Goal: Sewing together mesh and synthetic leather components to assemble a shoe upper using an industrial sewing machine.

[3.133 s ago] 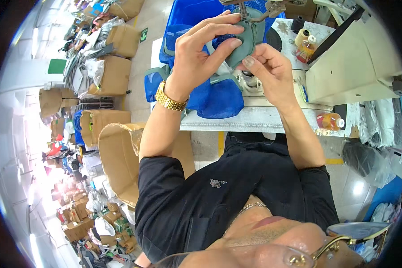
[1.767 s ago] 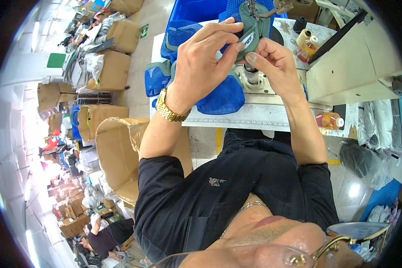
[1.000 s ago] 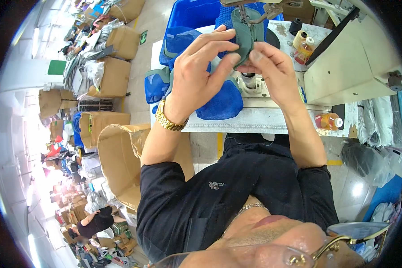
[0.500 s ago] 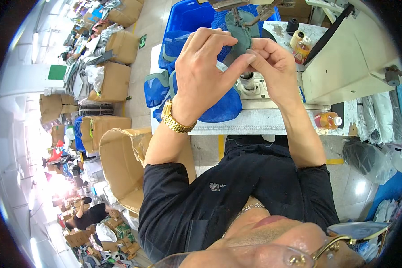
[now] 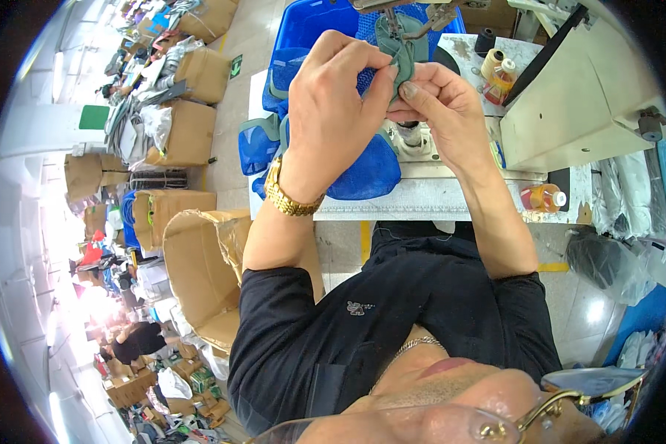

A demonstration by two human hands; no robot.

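My left hand (image 5: 337, 111) pinches a grey-green fabric piece (image 5: 405, 53) between thumb and fingertips, just in front of the sewing machine needle (image 5: 392, 28). On the other side of the fold, my right hand (image 5: 445, 100) grips the same cloth between thumb and bent fingers. The fabric is gathered and creased where the two hands meet, and its far end lies under the needle area. Below my hands stands the machine's narrow metal post (image 5: 408, 135). Blue mesh pieces with green edging (image 5: 366, 174) lie on the table beside and beneath my left hand.
A blue plastic bin (image 5: 292, 26) stands behind the table. Thread cones (image 5: 490, 63) and oil bottles (image 5: 544, 198) sit on the right, near the cream machine body (image 5: 581, 103). An open cardboard box (image 5: 200, 274) stands at left. Another person (image 5: 139, 340) is far off at lower left.
My left thumb and fingertips have closed together on the fabric, which is now more bunched. My right hand has shifted slightly left. The distant person has moved.
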